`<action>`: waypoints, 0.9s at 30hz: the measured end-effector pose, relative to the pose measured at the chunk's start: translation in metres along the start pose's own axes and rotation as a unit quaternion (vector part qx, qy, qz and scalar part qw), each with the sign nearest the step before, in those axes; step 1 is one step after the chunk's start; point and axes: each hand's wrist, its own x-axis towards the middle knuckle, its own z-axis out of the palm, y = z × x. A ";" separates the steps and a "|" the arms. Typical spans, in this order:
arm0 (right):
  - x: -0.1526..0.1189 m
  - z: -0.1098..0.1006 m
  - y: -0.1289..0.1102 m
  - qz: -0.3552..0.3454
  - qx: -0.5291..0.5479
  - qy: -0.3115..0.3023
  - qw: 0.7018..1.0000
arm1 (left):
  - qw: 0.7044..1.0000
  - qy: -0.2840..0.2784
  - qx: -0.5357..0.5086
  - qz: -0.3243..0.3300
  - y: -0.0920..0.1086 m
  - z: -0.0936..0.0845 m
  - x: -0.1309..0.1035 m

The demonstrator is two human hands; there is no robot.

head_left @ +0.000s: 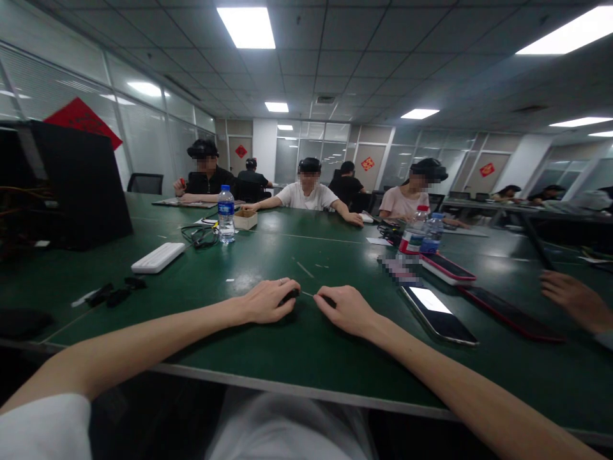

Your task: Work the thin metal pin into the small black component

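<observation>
Both hands rest over the green table near its front edge, a short gap apart. The fingers of my left hand [272,301] curl around a small black object [291,295], mostly covered by them. In my right hand [348,310] is another small dark object [327,300], pinched between thumb and fingers. A thin pale line [307,294] shows between the two dark pieces; whether it joins them I cannot tell. What kind of things they are is too small and hidden to make out.
Right of my hands lie a phone with a lit screen [438,313] and a pink-edged phone [447,268]. A water bottle [227,217], a white power strip [158,258] and a small box [246,219] stand left. A neighbour's hand [575,300] is at right; people sit opposite.
</observation>
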 end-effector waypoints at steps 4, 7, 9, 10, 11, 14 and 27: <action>0.000 0.000 -0.001 -0.015 0.001 -0.008 1.000 | 1.000 -0.002 0.012 -0.003 -0.001 0.000 0.000; 0.000 0.000 -0.001 -0.016 -0.001 -0.011 1.000 | 1.000 0.004 0.011 -0.010 -0.001 0.001 0.000; -0.001 0.000 -0.001 -0.020 0.002 -0.014 1.000 | 1.000 0.007 0.008 -0.019 0.000 0.001 0.000; -0.001 0.000 -0.001 -0.022 0.003 -0.016 1.000 | 1.000 0.008 0.006 -0.025 0.000 0.001 0.000; -0.001 -0.001 -0.001 -0.024 0.005 -0.018 1.000 | 0.999 0.007 0.004 -0.032 0.001 0.001 0.000; -0.001 -0.001 -0.002 -0.026 0.006 -0.019 0.999 | 0.999 0.004 0.003 -0.049 0.001 0.002 0.000; 0.000 -0.001 0.000 0.004 0.024 0.010 1.000 | 0.999 -0.001 -0.007 -0.047 -0.003 0.006 0.001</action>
